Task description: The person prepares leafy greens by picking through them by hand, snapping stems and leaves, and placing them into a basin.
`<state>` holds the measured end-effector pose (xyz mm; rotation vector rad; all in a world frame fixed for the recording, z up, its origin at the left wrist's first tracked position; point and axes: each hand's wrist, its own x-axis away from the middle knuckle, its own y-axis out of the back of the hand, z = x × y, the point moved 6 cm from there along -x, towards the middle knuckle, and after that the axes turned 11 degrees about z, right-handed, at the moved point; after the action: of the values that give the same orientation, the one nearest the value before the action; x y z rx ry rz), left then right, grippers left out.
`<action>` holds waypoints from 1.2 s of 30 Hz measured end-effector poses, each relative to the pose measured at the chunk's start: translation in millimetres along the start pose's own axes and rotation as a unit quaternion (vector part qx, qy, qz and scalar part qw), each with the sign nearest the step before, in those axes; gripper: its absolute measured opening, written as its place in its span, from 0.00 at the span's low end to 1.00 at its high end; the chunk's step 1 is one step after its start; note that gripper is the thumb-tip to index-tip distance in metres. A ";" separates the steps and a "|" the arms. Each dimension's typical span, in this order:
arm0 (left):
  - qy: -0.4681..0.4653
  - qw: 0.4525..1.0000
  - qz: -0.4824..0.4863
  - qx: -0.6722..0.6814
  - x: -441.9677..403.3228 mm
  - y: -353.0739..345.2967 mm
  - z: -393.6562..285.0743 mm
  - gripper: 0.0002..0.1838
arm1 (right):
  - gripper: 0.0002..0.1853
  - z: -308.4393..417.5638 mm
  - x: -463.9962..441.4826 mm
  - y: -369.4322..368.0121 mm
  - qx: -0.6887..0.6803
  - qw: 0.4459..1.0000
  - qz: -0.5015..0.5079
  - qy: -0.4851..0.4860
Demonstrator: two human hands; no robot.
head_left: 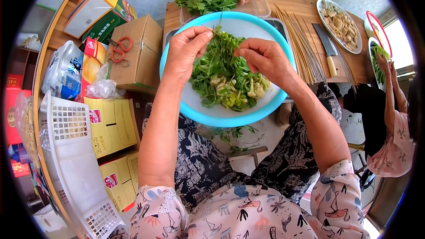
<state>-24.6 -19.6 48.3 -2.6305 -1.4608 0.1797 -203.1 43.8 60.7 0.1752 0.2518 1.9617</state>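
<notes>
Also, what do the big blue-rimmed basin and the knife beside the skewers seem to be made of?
The basin looks like smooth plastic: evenly coloured, with a thick rounded rim. The knife has a flat grey blade, probably steel, and a pale tan handle, likely wood, though plastic can't be ruled out.

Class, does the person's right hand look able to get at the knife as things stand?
Probably yes: nothing appears to cover the knife, and its handle points toward the near edge. The right hand, above the leafy greens, would need to clear the blue basin and thin sticks.
</notes>
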 end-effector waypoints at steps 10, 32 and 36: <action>-0.066 0.984 -0.071 -0.147 -6.3 10.4 -8.0 0.09 | 0.09 0.1 2.4 24.2 -0.090 0.994 -0.064 -0.008; 0.370 0.751 0.180 -0.517 7.8 17.1 96.0 0.09 | 0.10 3.8 20.6 60.1 -0.094 0.984 -0.138 0.062; 0.171 0.724 0.156 -0.650 -13.4 30.5 83.8 0.11 | 0.12 1.0 19.5 57.5 -0.092 0.985 -0.139 0.054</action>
<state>-20.1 -42.5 -38.7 -3.4418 -1.1017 -1.8677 -261.6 40.0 76.5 -0.0841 0.1553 1.7066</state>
